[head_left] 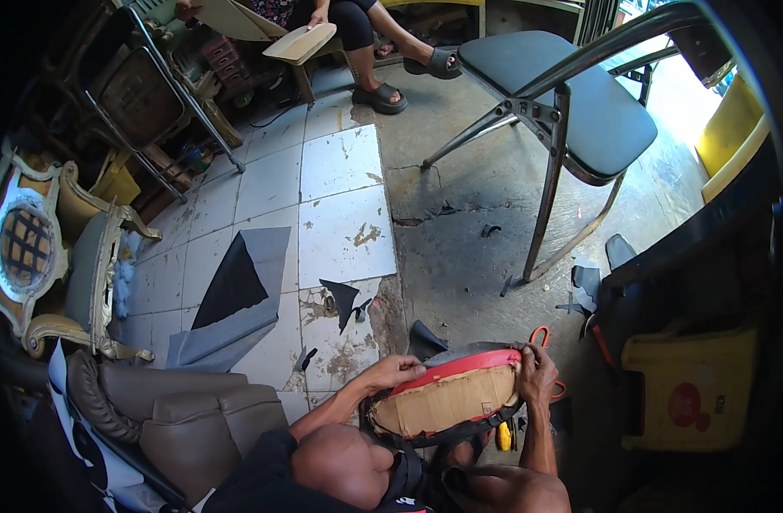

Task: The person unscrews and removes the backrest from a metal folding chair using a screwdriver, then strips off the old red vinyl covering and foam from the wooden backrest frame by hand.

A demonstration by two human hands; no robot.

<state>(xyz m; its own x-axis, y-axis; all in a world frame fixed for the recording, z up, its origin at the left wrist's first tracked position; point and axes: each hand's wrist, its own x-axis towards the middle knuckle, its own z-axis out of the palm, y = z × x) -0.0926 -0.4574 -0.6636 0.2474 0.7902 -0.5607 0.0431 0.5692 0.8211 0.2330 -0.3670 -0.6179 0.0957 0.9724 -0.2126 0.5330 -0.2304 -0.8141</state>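
Observation:
A seat pad (451, 402) is tipped up on edge by my knees, its bare tan board facing me. Red material (460, 368) shows along its top edge, with grey-black covering (470, 349) behind that. My left hand (395, 373) has its fingers closed at the upper left edge of the pad, pinching the covering there. Around the upper right corner my right hand (537, 373) is wrapped, thumb on top. Orange loop handles (540, 333), seemingly of scissors, stick out behind the right hand. Below the pad lies a yellow-handled tool (504, 436), partly hidden.
Grey-black sheet material (237, 299) and dark scraps (340, 301) lie on the tiles. A folding chair (562, 94) stands ahead on the right. A brown padded seat (203, 427) is at my left, a yellow stool (686, 389) at my right. Another person (357, 34) sits opposite holding a board.

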